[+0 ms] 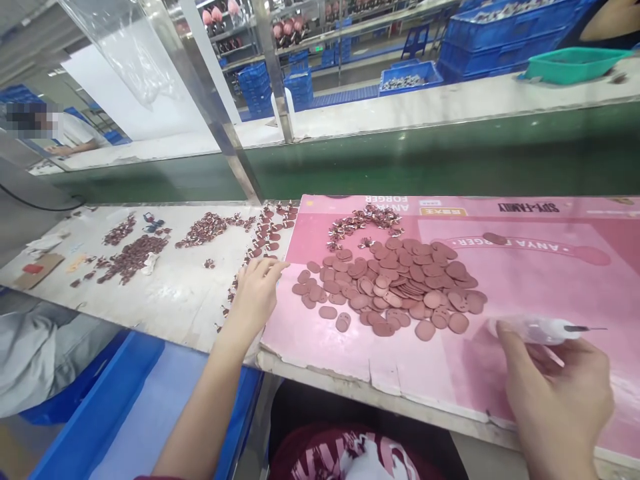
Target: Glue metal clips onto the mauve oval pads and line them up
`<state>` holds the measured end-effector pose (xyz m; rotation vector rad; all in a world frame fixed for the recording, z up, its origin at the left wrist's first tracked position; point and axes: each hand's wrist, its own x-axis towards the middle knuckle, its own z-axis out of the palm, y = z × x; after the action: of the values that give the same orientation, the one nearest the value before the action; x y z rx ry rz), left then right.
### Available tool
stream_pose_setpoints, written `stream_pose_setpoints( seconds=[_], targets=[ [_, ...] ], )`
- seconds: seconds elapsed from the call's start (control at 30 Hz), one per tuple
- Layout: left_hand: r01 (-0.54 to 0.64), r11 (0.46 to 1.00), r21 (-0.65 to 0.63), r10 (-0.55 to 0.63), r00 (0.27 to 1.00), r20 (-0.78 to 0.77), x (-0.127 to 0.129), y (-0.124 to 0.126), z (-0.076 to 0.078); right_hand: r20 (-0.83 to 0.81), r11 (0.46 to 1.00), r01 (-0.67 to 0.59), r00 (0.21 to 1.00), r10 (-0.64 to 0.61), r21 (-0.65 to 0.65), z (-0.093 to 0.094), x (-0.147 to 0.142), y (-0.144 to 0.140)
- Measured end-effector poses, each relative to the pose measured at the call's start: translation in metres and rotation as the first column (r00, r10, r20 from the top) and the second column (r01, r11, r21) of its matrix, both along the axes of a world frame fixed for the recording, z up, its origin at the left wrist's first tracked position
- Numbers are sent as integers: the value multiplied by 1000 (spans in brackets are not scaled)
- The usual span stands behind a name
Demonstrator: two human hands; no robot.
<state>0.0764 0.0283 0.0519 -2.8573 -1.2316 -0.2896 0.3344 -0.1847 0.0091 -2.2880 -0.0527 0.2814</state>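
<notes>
My left hand [256, 291] rests on the white worktop at the left edge of a pink cardboard sheet [530, 280], fingers loosely spread and pointing toward a heap of flat reddish-brown oval pieces [400, 287]; it holds nothing. My right hand [555, 393] at the lower right grips a small clear squeeze bottle with a thin metal needle tip [550, 329], the tip pointing right. The heap lies between my hands, and some pieces are scattered loose at its left.
Smaller dark-red parts lie in clusters [133, 257] on the white worktop [175, 293] to the left and at the pink sheet's top [363, 223]. A green conveyor belt [450, 160] runs behind. Blue crates [505, 30] and a green tray [570, 63] stand beyond. Another person sits far left [70, 133].
</notes>
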Motion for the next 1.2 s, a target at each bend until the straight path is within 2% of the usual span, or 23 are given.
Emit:
stream_pose_setpoints(
  seconds=[0.07,0.23,0.37,0.5,0.6,0.77,0.93,1.03,1.2],
  targets=[
    [10,1000,-7,-10,1000,-11,-7,1,6,-24,999,35,999,-35,25,3,-3,3],
    [70,997,-34,-76,972,-222,-19,10,16,-51,995,72,996,-69,64,3,-4,5],
    [61,998,-2,-58,934,-352,-14,11,19,-16,992,78,997,-77,100,-4,-2,2],
    [70,996,52,-42,908,-416,-3,11,18,-26,990,72,997,-69,123,-12,-2,0],
    [29,998,61,3,888,-459,2,14,14,-2,980,110,994,-111,164,-16,-1,0],
    [12,1000,-3,-12,888,-460,4,18,11,33,970,106,993,-117,221,-20,-2,0],
    [-5,1000,-19,-5,884,-467,2,15,12,62,976,79,994,-94,203,-25,0,-3],
    [-2,1000,-1,1,888,-460,-2,12,10,72,973,75,993,-93,217,-28,1,-5],
    [83,993,82,-43,913,-405,-10,11,-2,74,973,79,993,-97,216,-29,1,-5]
  ],
)
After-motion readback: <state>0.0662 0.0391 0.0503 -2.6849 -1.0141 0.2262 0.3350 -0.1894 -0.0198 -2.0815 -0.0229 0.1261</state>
